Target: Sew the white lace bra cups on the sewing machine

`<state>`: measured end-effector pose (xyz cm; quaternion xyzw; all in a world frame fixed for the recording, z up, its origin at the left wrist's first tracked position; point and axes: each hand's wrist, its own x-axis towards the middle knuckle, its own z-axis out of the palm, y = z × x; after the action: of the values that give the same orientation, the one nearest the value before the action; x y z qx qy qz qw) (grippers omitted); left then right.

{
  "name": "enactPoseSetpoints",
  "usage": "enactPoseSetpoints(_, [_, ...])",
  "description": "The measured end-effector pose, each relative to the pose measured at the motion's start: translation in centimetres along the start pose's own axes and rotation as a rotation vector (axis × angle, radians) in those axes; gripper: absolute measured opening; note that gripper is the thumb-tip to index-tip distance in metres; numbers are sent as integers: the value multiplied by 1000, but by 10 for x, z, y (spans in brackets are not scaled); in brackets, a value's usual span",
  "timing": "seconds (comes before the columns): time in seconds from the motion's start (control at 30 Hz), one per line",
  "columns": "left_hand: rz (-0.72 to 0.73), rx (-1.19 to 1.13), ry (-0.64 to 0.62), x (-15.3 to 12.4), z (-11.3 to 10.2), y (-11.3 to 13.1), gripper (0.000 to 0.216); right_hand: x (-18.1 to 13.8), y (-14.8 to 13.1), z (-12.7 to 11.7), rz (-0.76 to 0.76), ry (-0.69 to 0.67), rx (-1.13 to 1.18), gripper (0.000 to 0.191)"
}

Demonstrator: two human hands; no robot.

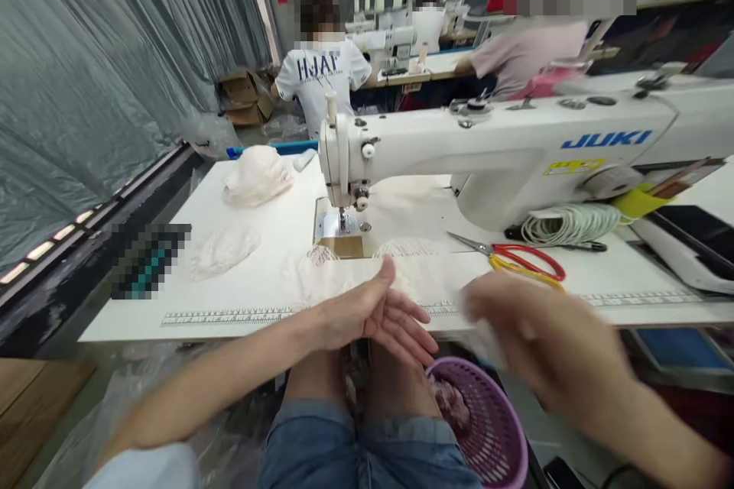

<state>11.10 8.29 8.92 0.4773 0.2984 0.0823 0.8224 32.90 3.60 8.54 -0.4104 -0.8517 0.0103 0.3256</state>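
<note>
My left hand (381, 317) hovers at the table's front edge, palm turned sideways, fingers stretched out and nothing in them. Over the front edge to the right, my right hand (533, 328) is smeared by motion. A faint pale blur hangs below its fingers, but I cannot make out what it is. Pale lace fabric (321, 275) lies beyond my left hand, in front of the needle plate (338, 225) of a white sewing machine (413, 145). Scissors (521, 258) with red and yellow handles rest just beyond my right hand.
A pale fabric bundle (258, 176) and a flat lace piece (223, 252) lie on the left. A printed ruler strip (229, 317) runs along the front edge. Coiled cord (565, 225) lies under the machine arm. A purple basket (519, 435) stands below. People work behind.
</note>
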Motion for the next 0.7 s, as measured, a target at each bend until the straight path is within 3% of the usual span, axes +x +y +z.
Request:
enactPoseSetpoints(0.03, [27, -106, -5, -8, 0, -10, 88, 5, -27, 4, -124, -78, 11, 20])
enactPoseSetpoints(0.1, [102, -146, 115, -18, -1, -29, 72, 8, -65, 21, -279, -216, -7, 27])
enactPoseSetpoints(0.23, [210, -38, 339, -28, -6, -56, 42, -3, -84, 48, -257, -312, 75, 29])
enactPoseSetpoints(0.3, [276, -38, 332, -33, -9, -66, 37, -9, -82, 46, -170, -342, 230, 22])
enactPoseSetpoints(0.37, [317, -32, 273, -40, -12, -72, 35, -13, -77, 43, 8, -281, 328, 16])
enactPoseSetpoints(0.43, [328, -4, 231, -47, -14, -77, 34, -12, -73, 44, 184, -192, 374, 43])
enactPoseSetpoints(0.5, [338, 38, 217, -55, -15, -80, 34, -8, -71, 54, 274, -236, 470, 63])
enactPoseSetpoints(0.63, [323, 125, 272, -71, -18, -84, 34, 2, -72, 75, 399, -472, 716, 29])
enactPoseSetpoints(0.7, [290, 139, 307, -78, -20, -85, 35, 6, -74, 80, 475, -498, 762, 34])
